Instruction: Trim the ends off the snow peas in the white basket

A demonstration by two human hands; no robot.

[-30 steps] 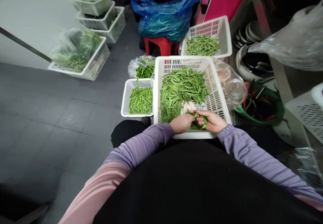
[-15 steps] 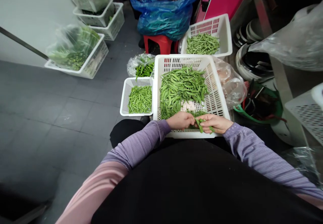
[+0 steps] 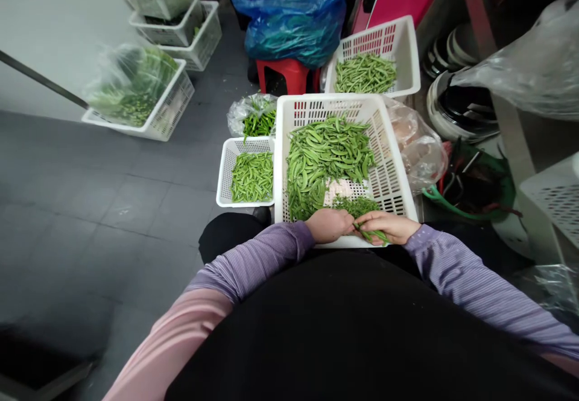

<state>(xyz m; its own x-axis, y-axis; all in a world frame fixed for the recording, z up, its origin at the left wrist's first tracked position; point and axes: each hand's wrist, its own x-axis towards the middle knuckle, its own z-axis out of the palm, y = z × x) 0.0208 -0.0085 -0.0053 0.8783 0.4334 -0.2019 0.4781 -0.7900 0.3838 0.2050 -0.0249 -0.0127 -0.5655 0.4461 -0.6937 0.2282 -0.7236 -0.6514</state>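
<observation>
Slim flat green pea-type pods (image 3: 379, 235): featherweight, a bit bendy, easy to bruise

So the pods in question are in the right hand (image 3: 391, 227), low over the near edge of a big white slotted plastic basket (image 3: 392, 148). I'd guess they weigh next to nothing, with smooth skins that could slide over each other, maybe more so if damp. They look crisp enough to snap and thin enough to crush, so I'd hold the flat middle lightly and leave the ends poking out.

That's pretty much the right hand's grip: thumb and fingers closed gently on a few pods, tails sticking out below. The left hand (image 3: 332, 224) is curled, fingertips right up at the pods' other end. Can't tell if it's actually pinching one, its own knuckles hide that.

Just past the fingers there's a small heap of fine green bits (image 3: 357, 205), and further in, a big loose pile of glossy green pods (image 3: 330, 154). Packed that loosely, I reckon they'd lift out easily.
</observation>
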